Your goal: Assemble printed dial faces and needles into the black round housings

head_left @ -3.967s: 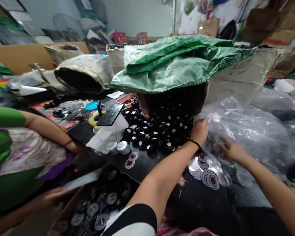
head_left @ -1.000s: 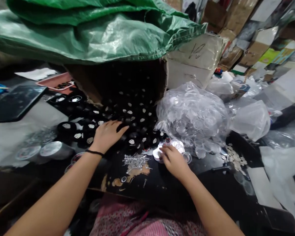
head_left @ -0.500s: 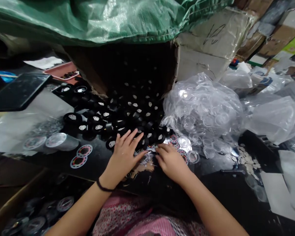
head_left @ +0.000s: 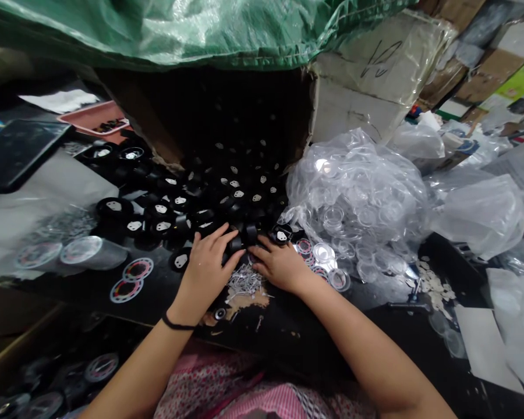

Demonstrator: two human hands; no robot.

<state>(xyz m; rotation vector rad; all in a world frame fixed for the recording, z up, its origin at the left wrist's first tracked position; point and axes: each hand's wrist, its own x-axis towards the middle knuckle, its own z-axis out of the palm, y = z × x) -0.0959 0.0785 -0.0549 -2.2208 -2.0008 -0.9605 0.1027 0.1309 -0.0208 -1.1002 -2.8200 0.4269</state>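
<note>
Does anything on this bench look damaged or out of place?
Yes: near the pile of metal pins, the black tabletop has a brown patch that looks worn through, and one pin lies apart. The open carton has a ragged edge.

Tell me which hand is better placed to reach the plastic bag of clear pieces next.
Probably the right hand: both hands are at the black round parts, but the right is nearer the plastic bag. The left hand lies farther off, with the right between.
</note>
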